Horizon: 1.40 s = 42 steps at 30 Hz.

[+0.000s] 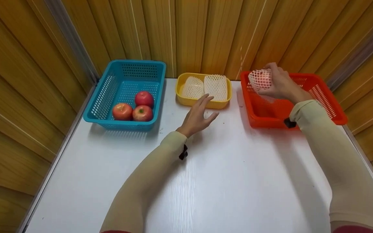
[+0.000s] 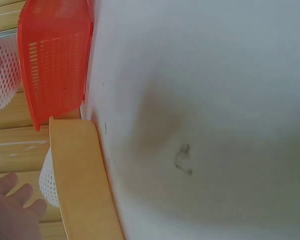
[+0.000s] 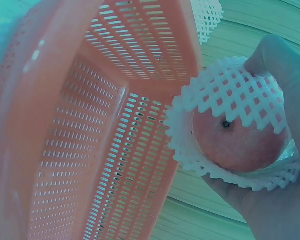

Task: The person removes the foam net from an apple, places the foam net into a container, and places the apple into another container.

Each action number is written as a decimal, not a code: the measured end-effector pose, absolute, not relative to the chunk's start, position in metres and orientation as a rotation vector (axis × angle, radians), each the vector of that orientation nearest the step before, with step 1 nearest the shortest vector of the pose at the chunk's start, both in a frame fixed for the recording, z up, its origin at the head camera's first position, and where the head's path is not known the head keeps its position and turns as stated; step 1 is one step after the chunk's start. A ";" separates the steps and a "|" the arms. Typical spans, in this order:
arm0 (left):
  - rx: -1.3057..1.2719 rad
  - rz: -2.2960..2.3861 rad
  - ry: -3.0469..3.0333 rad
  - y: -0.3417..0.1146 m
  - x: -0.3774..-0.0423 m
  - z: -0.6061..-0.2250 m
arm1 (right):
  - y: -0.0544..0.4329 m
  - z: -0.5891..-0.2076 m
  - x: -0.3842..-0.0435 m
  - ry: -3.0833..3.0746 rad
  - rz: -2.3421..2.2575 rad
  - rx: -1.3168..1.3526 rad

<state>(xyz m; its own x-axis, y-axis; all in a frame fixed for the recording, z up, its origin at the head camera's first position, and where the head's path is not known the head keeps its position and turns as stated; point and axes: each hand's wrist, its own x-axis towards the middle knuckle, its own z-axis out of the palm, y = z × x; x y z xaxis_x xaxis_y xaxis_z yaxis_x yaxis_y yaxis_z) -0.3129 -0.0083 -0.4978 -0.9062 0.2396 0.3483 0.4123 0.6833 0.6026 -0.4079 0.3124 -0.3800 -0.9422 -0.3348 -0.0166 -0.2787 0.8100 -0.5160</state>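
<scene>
My right hand grips an apple wrapped in a white foam net sleeve, holding it over the left part of the red basket. One end of the fruit shows through the sleeve's opening in the right wrist view. My left hand, fingers spread and holding nothing, hovers by the front of a small yellow basket. Inside that basket lie two white foam net sleeves, one on the left and one on the right.
On the left stands a blue basket with three red apples in its near right corner. All three baskets sit on a white table along a wooden plank wall. Further plank walls rise at both sides.
</scene>
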 end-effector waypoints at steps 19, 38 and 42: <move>-0.316 -1.065 -2.658 -0.075 -0.296 -0.508 | 0.312 -0.381 -0.374 2.934 -0.865 -0.535; -0.288 -1.049 -2.588 -0.094 -0.289 -0.513 | 0.292 -0.387 -0.348 2.925 -0.898 -0.531; -0.240 -1.065 -2.633 -0.096 -0.285 -0.513 | 0.284 -0.388 -0.346 2.927 -0.906 -0.556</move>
